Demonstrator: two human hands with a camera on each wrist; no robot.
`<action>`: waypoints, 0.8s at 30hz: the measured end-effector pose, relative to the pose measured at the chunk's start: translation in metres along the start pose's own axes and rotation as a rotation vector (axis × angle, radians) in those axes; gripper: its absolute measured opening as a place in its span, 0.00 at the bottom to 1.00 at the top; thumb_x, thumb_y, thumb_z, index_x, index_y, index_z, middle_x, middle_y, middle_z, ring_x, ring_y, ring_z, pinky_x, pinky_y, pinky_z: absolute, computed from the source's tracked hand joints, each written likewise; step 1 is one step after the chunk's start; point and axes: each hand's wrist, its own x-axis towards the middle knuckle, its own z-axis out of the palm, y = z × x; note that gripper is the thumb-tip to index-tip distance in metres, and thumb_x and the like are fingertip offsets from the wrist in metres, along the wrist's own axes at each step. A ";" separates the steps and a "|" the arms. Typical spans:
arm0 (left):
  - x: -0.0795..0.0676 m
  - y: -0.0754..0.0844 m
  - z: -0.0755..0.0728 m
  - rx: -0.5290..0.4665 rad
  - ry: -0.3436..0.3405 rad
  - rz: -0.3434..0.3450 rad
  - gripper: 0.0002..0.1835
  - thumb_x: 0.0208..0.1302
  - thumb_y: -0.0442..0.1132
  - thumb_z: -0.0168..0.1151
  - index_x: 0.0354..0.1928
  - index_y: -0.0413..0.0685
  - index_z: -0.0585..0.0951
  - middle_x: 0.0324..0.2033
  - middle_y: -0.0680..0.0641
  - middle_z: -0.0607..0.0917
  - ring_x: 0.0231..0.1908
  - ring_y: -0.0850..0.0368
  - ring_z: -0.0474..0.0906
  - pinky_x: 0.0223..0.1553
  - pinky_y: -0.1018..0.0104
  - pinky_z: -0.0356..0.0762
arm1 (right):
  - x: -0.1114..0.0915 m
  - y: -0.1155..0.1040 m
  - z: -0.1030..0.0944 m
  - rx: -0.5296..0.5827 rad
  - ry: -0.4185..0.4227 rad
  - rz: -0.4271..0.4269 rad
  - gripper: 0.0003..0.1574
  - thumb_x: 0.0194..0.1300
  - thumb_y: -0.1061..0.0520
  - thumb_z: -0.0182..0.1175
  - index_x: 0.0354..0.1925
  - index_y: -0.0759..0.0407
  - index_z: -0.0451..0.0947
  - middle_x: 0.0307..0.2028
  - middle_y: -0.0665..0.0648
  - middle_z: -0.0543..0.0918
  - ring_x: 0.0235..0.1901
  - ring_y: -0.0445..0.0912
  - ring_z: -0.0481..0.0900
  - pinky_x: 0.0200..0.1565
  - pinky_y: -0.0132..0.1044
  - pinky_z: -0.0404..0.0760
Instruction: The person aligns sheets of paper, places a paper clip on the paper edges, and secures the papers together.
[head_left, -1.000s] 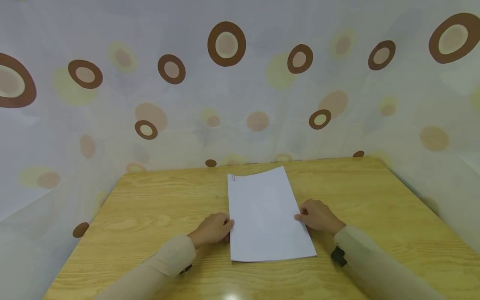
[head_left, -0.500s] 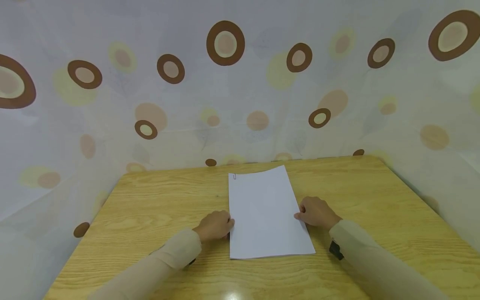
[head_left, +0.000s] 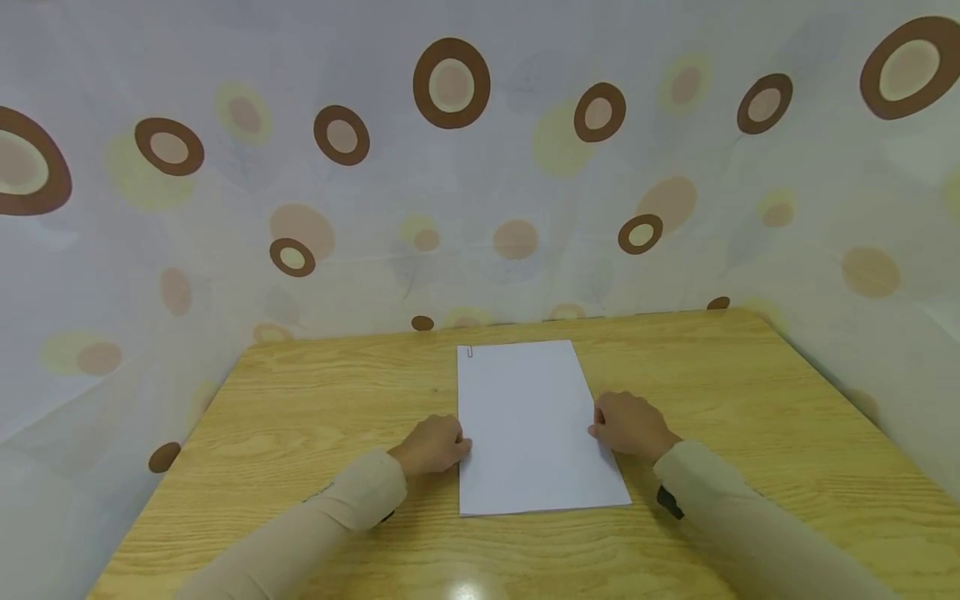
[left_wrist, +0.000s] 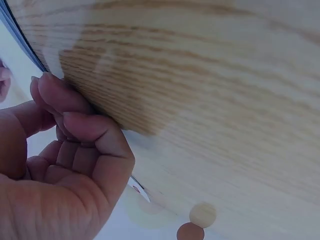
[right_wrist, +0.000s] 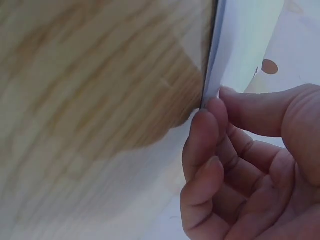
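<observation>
A stack of white paper lies on the wooden table in the head view. A small reddish paper clip sits at its far left corner. My left hand pinches the left long edge, thumb on top and the other fingers curled at the side. On the opposite edge, my right hand grips the stack the same way. The right wrist view shows the thumb and fingertips meeting at the thin edge of the paper stack. In the left wrist view, the hand covers part of that edge.
The wooden table extends to both sides of the paper. A pale curtain-like sheet printed with brown rings and dots stands behind the table and along its sides.
The far right corner of the paper has come down, and the far edge now looks straight. Both hands have kept their hold and shifted slightly away from the body.
</observation>
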 end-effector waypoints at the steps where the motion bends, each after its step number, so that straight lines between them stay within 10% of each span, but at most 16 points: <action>1: -0.001 0.000 0.000 -0.006 0.003 0.005 0.16 0.69 0.38 0.55 0.21 0.44 0.78 0.09 0.53 0.74 0.11 0.64 0.66 0.15 0.74 0.63 | 0.000 0.000 0.001 0.000 -0.002 -0.004 0.09 0.62 0.57 0.63 0.26 0.58 0.75 0.23 0.51 0.75 0.22 0.45 0.71 0.23 0.35 0.68; 18: -0.016 -0.013 -0.005 -0.115 0.016 0.147 0.12 0.69 0.38 0.55 0.28 0.45 0.81 0.22 0.53 0.78 0.20 0.62 0.71 0.23 0.70 0.70 | -0.004 -0.002 0.008 0.072 -0.010 -0.044 0.08 0.66 0.60 0.57 0.29 0.60 0.73 0.22 0.52 0.73 0.22 0.44 0.69 0.24 0.34 0.67; 24: -0.026 -0.006 -0.012 -0.149 0.093 0.205 0.18 0.73 0.42 0.50 0.28 0.44 0.83 0.18 0.52 0.79 0.18 0.64 0.67 0.20 0.72 0.67 | -0.003 -0.006 0.010 0.216 -0.022 -0.214 0.15 0.70 0.60 0.53 0.24 0.57 0.74 0.19 0.49 0.71 0.20 0.41 0.67 0.24 0.32 0.67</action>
